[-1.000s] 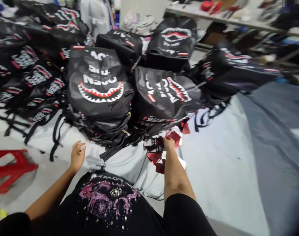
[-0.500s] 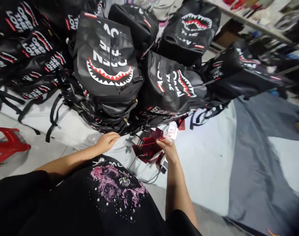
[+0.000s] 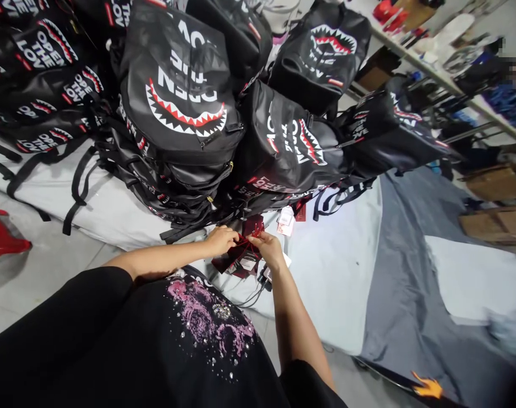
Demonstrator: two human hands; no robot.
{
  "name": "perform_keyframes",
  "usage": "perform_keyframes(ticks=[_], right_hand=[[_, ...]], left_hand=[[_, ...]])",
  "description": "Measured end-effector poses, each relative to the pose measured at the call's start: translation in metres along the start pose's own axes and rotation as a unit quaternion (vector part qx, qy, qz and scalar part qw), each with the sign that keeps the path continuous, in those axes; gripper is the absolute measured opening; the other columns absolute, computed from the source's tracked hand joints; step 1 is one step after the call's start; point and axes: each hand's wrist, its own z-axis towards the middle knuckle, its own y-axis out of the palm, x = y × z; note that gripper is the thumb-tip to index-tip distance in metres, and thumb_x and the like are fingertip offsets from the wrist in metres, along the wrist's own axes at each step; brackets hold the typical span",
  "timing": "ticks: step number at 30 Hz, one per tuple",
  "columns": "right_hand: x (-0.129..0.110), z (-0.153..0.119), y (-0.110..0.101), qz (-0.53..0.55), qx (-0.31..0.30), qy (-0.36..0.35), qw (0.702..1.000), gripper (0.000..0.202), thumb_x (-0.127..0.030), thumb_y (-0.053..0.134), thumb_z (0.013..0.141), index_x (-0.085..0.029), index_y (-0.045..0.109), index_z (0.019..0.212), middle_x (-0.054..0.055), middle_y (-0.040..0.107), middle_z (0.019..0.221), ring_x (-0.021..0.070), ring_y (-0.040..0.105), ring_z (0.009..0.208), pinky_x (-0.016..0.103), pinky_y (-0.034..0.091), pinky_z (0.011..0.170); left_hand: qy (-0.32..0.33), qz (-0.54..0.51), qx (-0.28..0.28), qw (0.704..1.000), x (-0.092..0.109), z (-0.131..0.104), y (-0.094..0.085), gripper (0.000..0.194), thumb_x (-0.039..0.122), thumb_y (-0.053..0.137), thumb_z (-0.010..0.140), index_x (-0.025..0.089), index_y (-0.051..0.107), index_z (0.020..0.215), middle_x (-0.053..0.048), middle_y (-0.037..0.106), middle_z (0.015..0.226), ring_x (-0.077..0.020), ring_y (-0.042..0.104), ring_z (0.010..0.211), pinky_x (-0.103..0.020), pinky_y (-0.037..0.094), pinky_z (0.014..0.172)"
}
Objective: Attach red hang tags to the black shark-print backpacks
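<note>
Left hand (image 3: 222, 241) now nearer right hand (image 3: 267, 247), both in pinches on red cords (image 3: 244, 238)

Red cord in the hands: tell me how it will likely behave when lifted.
The cord is probably floppy, its thin strands bending between the hands. It looks light, being so slender beside the fingers. It may tangle, since several strands seem bunched together.

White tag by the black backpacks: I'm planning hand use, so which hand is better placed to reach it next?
Right, I'd judge: the right hand is nearer the white tag, while the left hand is farther off. Both seem to pinch red cords, so the right would probably let go first.
</note>
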Motion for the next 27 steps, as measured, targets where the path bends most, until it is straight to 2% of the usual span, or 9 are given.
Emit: perform_keyframes(ticks=[5, 8, 12, 15, 20, 24, 27], right_hand=[[0.005, 0.007, -0.001, -0.018, 0.007, -0.011, 1.000, 0.044, -0.048, 0.076, 0.052, -0.013, 0.060, 0.075, 0.004, 0.062, 0.071, 0.0146, 0.054, 0.066, 0.027, 0.041, 0.066], [0.003, 0.006, 0.003, -0.039, -0.001, -0.025, 0.999, 0.044, -0.050, 0.072, 0.057, -0.012, 0.061, 0.077, 0.005, 0.063, 0.074, 0.0139, 0.053, 0.065, 0.026, 0.040, 0.063], [-0.001, 0.006, 0.003, -0.026, -0.005, -0.011, 1.000, 0.046, -0.051, 0.073, 0.054, -0.013, 0.054, 0.072, 0.002, 0.057, 0.063, 0.0103, 0.045, 0.056, 0.024, 0.033, 0.053], [-0.003, 0.006, 0.002, -0.028, 0.007, -0.001, 1.000, 0.047, -0.051, 0.074, 0.053, -0.014, 0.051, 0.069, -0.001, 0.050, 0.055, 0.0082, 0.038, 0.050, 0.023, 0.026, 0.048], [-0.008, 0.006, 0.002, -0.019, 0.004, 0.008, 1.000, 0.047, -0.050, 0.074, 0.051, -0.013, 0.054, 0.071, 0.002, 0.057, 0.062, 0.0093, 0.045, 0.054, 0.023, 0.033, 0.052], [0.001, 0.013, -0.002, 0.013, 0.015, 0.010, 1.000, 0.051, -0.051, 0.074, 0.047, -0.012, 0.058, 0.076, 0.004, 0.061, 0.067, 0.0116, 0.050, 0.057, 0.024, 0.036, 0.054], [0.017, 0.025, 0.002, 0.003, 0.030, 0.018, 0.999, 0.050, -0.050, 0.074, 0.046, -0.013, 0.057, 0.074, 0.003, 0.059, 0.064, 0.0116, 0.049, 0.056, 0.024, 0.035, 0.053]], left_hand=[[-0.001, 0.018, 0.035, 0.999, 0.001, 0.002, -0.002, 0.017, 0.031, 0.055, 0.093, 0.024, 0.068, 0.099, -0.001, 0.062, 0.106, -0.0189, 0.046, 0.107, -0.036, 0.032, 0.089], [0.015, 0.038, 0.060, 0.997, 0.007, 0.003, -0.001, 0.019, 0.037, 0.064, 0.087, 0.020, 0.066, 0.096, -0.001, 0.062, 0.098, -0.0189, 0.047, 0.102, -0.037, 0.030, 0.090], [-0.019, 0.065, 0.080, 0.995, 0.010, 0.003, 0.003, 0.016, 0.031, 0.062, 0.087, 0.019, 0.061, 0.097, -0.001, 0.064, 0.092, -0.0192, 0.050, 0.095, -0.037, 0.029, 0.088], [-0.021, 0.074, 0.050, 0.996, 0.011, 0.002, 0.005, 0.014, 0.031, 0.057, 0.090, 0.018, 0.062, 0.093, -0.001, 0.065, 0.089, -0.0191, 0.052, 0.091, -0.037, 0.030, 0.086], [-0.020, 0.090, 0.001, 0.996, 0.012, 0.003, 0.001, 0.014, 0.029, 0.055, 0.091, 0.018, 0.064, 0.091, -0.002, 0.066, 0.090, -0.0192, 0.055, 0.093, -0.037, 0.030, 0.087], [-0.036, 0.118, -0.044, 0.991, 0.016, 0.002, -0.015, 0.018, 0.032, 0.055, 0.092, 0.019, 0.067, 0.093, -0.005, 0.067, 0.094, -0.0219, 0.059, 0.095, -0.041, 0.032, 0.085], [-0.046, 0.148, -0.091, 0.984, 0.023, 0.001, -0.030, 0.015, 0.024, 0.056, 0.088, 0.017, 0.069, 0.089, -0.009, 0.067, 0.091, -0.0261, 0.062, 0.093, -0.042, 0.035, 0.081]])
